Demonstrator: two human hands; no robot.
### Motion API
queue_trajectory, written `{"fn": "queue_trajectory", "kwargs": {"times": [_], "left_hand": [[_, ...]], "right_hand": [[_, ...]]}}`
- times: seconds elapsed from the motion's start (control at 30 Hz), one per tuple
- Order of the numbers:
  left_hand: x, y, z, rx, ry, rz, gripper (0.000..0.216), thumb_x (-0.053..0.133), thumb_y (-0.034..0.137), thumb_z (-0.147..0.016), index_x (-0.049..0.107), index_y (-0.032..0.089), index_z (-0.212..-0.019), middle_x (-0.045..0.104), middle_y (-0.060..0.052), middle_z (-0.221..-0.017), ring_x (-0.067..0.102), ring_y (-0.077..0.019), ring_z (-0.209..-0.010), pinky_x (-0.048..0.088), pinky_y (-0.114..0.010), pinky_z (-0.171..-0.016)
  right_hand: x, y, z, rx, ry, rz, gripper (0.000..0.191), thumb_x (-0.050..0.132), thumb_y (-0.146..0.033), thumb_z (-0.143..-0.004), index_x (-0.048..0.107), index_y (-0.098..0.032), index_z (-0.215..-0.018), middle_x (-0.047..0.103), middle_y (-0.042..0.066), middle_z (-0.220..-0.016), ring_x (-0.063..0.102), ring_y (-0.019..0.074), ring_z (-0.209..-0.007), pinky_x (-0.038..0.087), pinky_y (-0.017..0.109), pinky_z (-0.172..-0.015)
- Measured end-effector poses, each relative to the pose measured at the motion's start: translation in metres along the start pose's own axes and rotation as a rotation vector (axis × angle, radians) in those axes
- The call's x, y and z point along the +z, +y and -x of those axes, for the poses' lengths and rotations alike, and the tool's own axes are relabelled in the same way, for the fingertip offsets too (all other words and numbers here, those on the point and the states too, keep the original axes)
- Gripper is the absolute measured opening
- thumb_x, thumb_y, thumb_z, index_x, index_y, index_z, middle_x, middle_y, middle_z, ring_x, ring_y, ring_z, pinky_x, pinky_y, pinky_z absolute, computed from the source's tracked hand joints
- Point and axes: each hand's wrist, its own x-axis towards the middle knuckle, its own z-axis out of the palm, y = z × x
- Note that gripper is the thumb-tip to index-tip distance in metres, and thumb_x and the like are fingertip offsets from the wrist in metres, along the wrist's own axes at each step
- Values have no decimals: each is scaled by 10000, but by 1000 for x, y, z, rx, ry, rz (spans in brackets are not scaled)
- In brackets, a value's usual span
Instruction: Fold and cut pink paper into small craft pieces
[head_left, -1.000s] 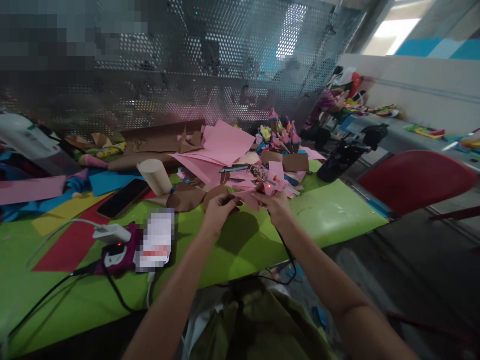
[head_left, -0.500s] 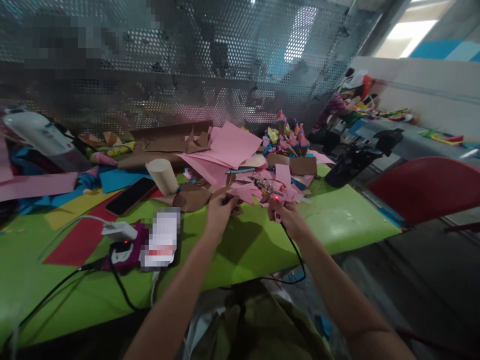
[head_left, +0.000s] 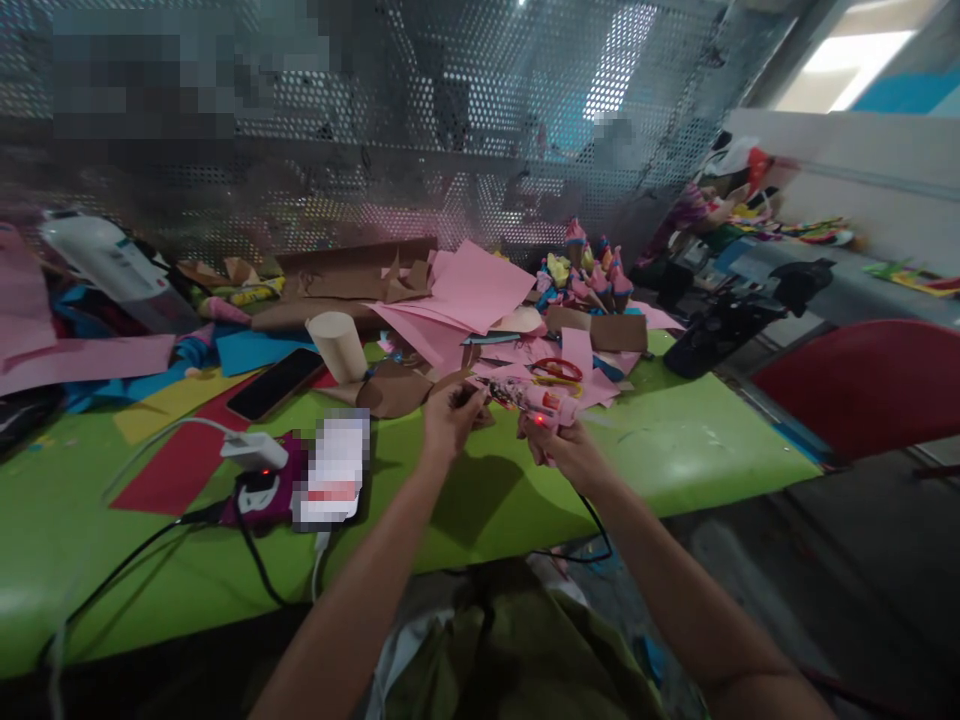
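Note:
My right hand (head_left: 556, 447) grips a pink glue gun (head_left: 536, 399) with a small red light on it; its black cord runs down off the table edge. The nozzle points left toward my left hand (head_left: 448, 421), which is closed in a pinch on a small brown paper piece (head_left: 472, 396). Both hands hover over the green table (head_left: 675, 450) just in front of a heap of pink paper scraps (head_left: 465, 300).
A beige paper cone (head_left: 339, 345) and a black phone (head_left: 276, 383) lie left of my hands. A power strip with plugs (head_left: 259, 480) sits at the front left. Red scissors (head_left: 556, 371) and small paper cones (head_left: 592, 275) lie behind. A red chair (head_left: 862, 385) stands to the right.
The right hand has lifted the glue gun clear of the pink scraps and turned its nozzle toward the left hand. The view has shifted slightly left.

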Motion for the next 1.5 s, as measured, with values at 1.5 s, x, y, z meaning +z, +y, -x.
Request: {"fn": "queue_trajectory", "kwargs": {"times": [1.5], "left_hand": [[-1, -2, 0, 43, 14, -6, 124, 662, 271, -621, 601, 170, -582, 534, 42, -508, 488, -96, -486, 417, -204, -482]], "right_hand": [[4, 5, -3, 15, -5, 21, 531, 656, -702, -709, 492, -201, -641, 475, -35, -483, 401, 88, -403, 284, 220, -379]]}}
